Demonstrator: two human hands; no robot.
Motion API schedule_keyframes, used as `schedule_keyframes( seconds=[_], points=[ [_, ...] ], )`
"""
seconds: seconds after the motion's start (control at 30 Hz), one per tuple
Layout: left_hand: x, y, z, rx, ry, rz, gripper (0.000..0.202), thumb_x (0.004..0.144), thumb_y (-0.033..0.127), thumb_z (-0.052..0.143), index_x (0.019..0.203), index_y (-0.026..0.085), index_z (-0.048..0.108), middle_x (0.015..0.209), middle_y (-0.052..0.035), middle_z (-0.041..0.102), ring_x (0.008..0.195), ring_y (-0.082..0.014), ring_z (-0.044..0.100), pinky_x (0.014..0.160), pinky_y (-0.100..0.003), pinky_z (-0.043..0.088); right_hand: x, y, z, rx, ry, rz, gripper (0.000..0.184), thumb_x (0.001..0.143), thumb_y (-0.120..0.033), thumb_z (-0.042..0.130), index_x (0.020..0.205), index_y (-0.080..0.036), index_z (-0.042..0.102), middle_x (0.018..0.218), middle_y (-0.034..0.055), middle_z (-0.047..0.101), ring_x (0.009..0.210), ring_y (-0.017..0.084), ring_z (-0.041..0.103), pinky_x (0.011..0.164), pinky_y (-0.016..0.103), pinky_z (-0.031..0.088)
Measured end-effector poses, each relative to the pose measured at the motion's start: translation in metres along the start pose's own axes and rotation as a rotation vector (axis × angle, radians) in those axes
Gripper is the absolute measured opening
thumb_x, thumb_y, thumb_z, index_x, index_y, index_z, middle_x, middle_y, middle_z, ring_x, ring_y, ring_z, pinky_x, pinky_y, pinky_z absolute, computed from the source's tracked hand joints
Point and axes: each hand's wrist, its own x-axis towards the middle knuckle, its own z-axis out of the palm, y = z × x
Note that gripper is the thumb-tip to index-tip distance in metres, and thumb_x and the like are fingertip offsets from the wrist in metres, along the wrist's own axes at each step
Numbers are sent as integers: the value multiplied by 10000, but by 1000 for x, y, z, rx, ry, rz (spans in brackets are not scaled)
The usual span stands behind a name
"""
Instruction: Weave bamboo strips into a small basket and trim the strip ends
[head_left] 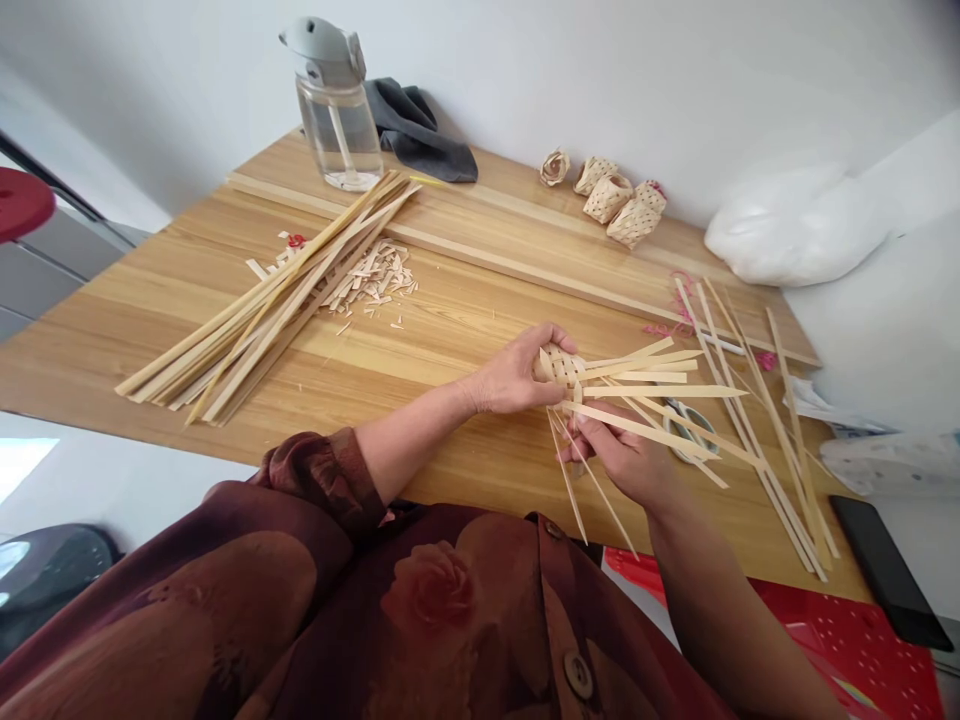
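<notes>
My left hand (517,372) is wrapped around a small, partly woven basket (557,366) of pale flat strips. Its loose strip ends (660,392) fan out to the right, and a few thin ones hang down toward my body. Just below the weave, my right hand (611,450) has its fingers closed on strips at the basket's edge; some fingertips are hidden under them. Behind the fanned strips, a pair of scissors (694,430) lies on the table, partly covered.
A bundle of long strips (277,300) lies left beside strip offcuts (375,275). Behind stand a water bottle (341,120), a dark cloth (420,130) and several small woven pieces (609,198). More strips (772,430), a white plastic bag (799,225) and a black phone (889,570) are right.
</notes>
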Motion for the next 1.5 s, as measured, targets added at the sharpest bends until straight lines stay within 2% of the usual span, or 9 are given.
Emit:
schedule_keyframes(
  seconds=[0.07, 0.2, 0.37, 0.57, 0.7, 0.83, 1.03, 1.23, 1.5],
  points=[
    [0, -3, 3, -35, 3, -3, 519, 664, 143, 697, 1147, 166, 509, 853, 15, 594, 699, -103, 511, 690, -271, 431, 1, -3, -2, 28, -29, 25, 377, 998, -510, 587, 774, -207, 612, 615, -23, 605, 640, 171, 729, 638, 288, 604],
    [2, -5, 2, -87, -77, -46, 513, 705, 187, 728, 1164, 166, 500, 880, -5, 629, 722, -118, 547, 694, -280, 441, 2, -5, -1, 155, -107, 49, 418, 926, -583, 671, 731, -217, 621, 560, -36, 554, 576, 147, 646, 626, 309, 630],
    [2, -2, -5, -109, -156, -34, 524, 735, 203, 767, 1193, 168, 514, 910, -18, 653, 726, -111, 556, 720, -289, 466, 2, -3, -1, 254, -124, 72, 478, 827, -664, 746, 703, -215, 644, 498, -39, 553, 488, 128, 572, 630, 347, 641],
    [1, -3, -3, -63, -116, -21, 526, 749, 299, 827, 1177, 161, 553, 925, -37, 675, 786, -147, 600, 785, -336, 484, 6, 3, -3, 273, -130, 71, 455, 823, -629, 762, 689, -208, 657, 512, -38, 565, 492, 120, 562, 631, 334, 624],
    [0, -4, 3, -119, -84, -32, 540, 745, 292, 837, 1168, 163, 527, 892, -22, 654, 758, -132, 588, 757, -314, 474, 6, 6, -1, 270, -136, 47, 435, 849, -588, 749, 666, -211, 634, 528, -36, 561, 517, 119, 556, 638, 327, 613],
    [0, -2, 6, -184, -99, -37, 513, 743, 230, 821, 1143, 166, 506, 889, -11, 637, 742, -105, 565, 722, -272, 467, 4, 8, 0, 250, -93, 41, 419, 877, -526, 719, 620, -215, 603, 511, -32, 542, 512, 125, 547, 610, 316, 582],
    [1, 1, 8, -263, -117, -86, 557, 694, 223, 847, 1113, 176, 482, 872, 5, 642, 700, -91, 564, 691, -254, 460, 1, 5, -4, 75, -39, 91, 323, 888, -319, 618, 581, -221, 618, 523, -3, 588, 582, 172, 639, 569, 287, 517],
    [-1, -1, 10, -263, -89, -90, 521, 705, 222, 834, 1100, 186, 496, 889, -4, 641, 733, -97, 559, 712, -263, 451, 2, -3, -6, -61, -56, 2, 365, 915, -300, 560, 573, -220, 658, 586, 19, 672, 573, 159, 597, 575, 292, 489],
    [-2, 0, 13, -249, -62, -67, 511, 708, 224, 836, 1083, 182, 492, 915, -3, 600, 757, -100, 529, 708, -264, 438, 0, -2, -12, -136, -109, -97, 410, 965, -329, 538, 594, -215, 671, 601, 8, 664, 582, 148, 558, 621, 309, 449]
  ],
)
